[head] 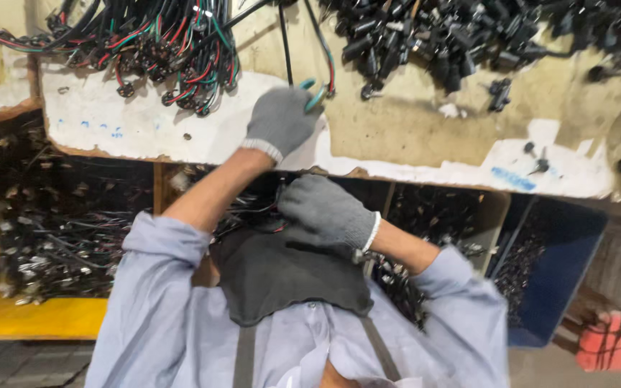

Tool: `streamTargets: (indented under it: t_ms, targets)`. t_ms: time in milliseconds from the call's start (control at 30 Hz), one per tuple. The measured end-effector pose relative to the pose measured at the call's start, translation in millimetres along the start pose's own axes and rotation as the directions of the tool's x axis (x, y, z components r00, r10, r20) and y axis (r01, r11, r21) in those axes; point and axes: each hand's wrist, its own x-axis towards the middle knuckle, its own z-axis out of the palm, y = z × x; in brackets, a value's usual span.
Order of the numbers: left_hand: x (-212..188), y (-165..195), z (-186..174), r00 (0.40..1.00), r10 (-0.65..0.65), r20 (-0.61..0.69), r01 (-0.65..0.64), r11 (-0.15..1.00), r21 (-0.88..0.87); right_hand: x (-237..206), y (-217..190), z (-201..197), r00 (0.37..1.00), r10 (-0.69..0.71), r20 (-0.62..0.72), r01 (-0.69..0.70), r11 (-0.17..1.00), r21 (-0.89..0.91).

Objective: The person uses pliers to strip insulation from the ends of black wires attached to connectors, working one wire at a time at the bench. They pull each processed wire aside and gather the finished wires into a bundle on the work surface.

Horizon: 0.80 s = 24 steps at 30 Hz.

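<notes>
1. At the far left, a yellow bin (8, 316) sits under the workbench edge, filled with a dark tangle of wire pieces (52, 230).
2. Above it, on the worn white and tan workbench (411, 129), lies a bundle of red, green and black wires (159, 50) with small ring ends spread toward the bench edge.
3. The left hand (280, 118), in a grey knit glove, is raised over the bench near its front edge. Its fingers are curled tight around a small tool with teal handles (313, 93), which pokes out just beside a thin black cable (285, 50) and a red and green wire (327, 61) running up the bench.
4. The right hand (328, 210), also in a grey glove, is lower, just below the bench edge and above a dark cloth (289, 276) on the person's chest. It is closed in a loose fist; it seems to grip some thin dark wires at its left side, but the view is too blurred to be sure.
5. Both sleeves are pale blue and pushed up at the forearms.
6. Further right on the bench, a large heap of black plug parts (454, 36) covers the top edge.
7. Below the bench at right, a dark blue bin (569, 266) holds small dark parts, and a red crate (612, 341) stands in the corner.
</notes>
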Motion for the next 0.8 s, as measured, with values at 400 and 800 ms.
streamTargets:
  t_ms: [400, 800]
  targets:
    - [-66.6, -40.9, -37.6, 0.965, 0.04, -0.259, -0.069, 0.992, -0.103, 15.8, 122.6, -60.9, 0.383, 0.212, -0.899, -0.679, 0.725, -0.118]
    - [-57.7, -45.7, -38.2, 0.971, 0.164, -0.175, -0.147, 0.984, 0.103, -17.2, 91.0, -46.2, 0.124, 0.593, -0.796, 0.511, 0.649, 0.563]
